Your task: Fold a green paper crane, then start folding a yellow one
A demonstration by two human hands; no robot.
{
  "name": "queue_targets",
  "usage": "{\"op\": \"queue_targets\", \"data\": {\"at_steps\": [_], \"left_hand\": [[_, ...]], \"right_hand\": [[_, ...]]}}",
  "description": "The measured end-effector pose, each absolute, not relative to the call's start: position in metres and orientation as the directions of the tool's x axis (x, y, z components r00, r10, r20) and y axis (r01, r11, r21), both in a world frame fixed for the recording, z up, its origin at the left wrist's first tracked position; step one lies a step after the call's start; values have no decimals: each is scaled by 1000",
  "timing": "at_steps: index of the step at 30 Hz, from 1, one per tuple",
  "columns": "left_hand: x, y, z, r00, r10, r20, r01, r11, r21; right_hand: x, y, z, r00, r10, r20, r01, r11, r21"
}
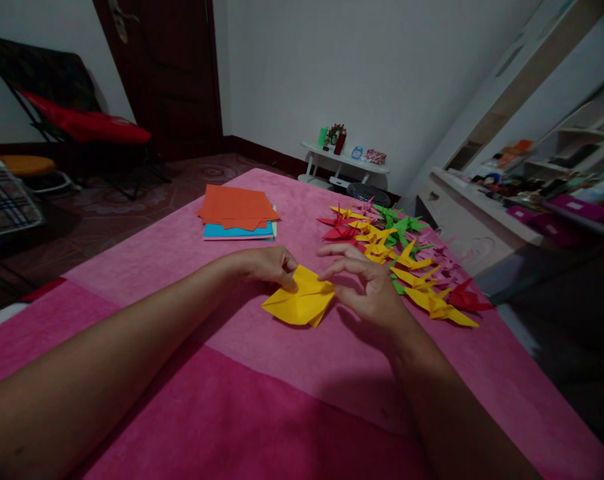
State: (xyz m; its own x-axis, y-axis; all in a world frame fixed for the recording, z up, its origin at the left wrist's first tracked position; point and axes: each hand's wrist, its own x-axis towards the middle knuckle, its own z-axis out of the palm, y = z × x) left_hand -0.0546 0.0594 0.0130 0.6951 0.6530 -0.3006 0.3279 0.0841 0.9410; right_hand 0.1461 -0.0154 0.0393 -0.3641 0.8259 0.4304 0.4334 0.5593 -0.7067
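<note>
A partly folded sheet of yellow origami paper [302, 305] is between my hands, just above or on the pink table cover. My left hand [272, 267] is closed on its upper left edge, the thumb on top and the other fingers curled. At the right corner, my right hand [365, 287] pinches the paper between thumb and index finger, its other fingers raised and apart. Just beyond that hand lie many folded paper cranes, among them a yellow crane [437, 305], a red crane [469, 298] and a green crane [399, 230].
A stack of orange paper sheets [237, 205] lies on blue paper [239, 231] at the table's far left. The pink tablecloth [147, 260] covers the table. Behind stand a small white shelf [349, 160], a dark door [167, 73] and a folding chair [82, 123]; a cluttered cabinet [477, 220] is right.
</note>
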Motion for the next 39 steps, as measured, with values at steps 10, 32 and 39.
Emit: {"op": "queue_targets", "data": {"at_steps": [10, 32, 39], "left_hand": [[-48, 64, 1, 751, 638, -169, 404, -243, 882], [-76, 7, 14, 820, 545, 174, 276, -643, 715], [-77, 3, -9, 797, 518, 310, 274, -768, 579]], "right_hand": [[137, -23, 35, -609, 772, 182, 676, 626, -390], [131, -23, 24, -651, 751, 110, 693, 647, -319], [140, -23, 19, -650, 738, 183, 647, 663, -376]]}}
